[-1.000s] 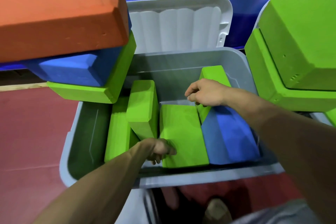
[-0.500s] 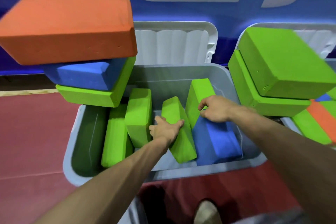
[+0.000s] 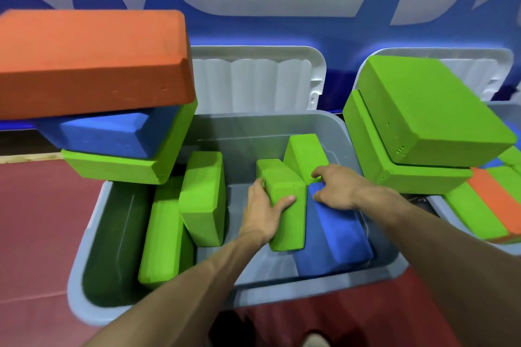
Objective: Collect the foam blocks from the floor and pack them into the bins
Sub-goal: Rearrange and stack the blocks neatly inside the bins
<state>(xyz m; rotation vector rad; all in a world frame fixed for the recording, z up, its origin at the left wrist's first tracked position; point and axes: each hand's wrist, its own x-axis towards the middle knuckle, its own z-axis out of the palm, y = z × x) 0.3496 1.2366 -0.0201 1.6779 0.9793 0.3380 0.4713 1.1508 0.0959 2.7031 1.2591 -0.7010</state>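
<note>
Item: bin (image 3: 282,294), part-filled. Green block (image 3: 290,228) stands on edge at centre, with the left grip (image 3: 263,215) clamped round it, thumb across its face. Blue block (image 3: 335,236) leans at its 3 o'clock, touching. Right grip (image 3: 337,189) sits curled atop the blue block; hold unclear. Step: seating blocks upright. Next, likely: press green flush against blue, then fill the gap at 9 o'clock.

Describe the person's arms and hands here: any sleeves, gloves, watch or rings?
The left forearm and right forearm are bare as far as the frame shows; no sleeve is in view. The left hand and right hand wear no gloves. No watch, band or ring shows on the wrists or visible fingers.
</note>
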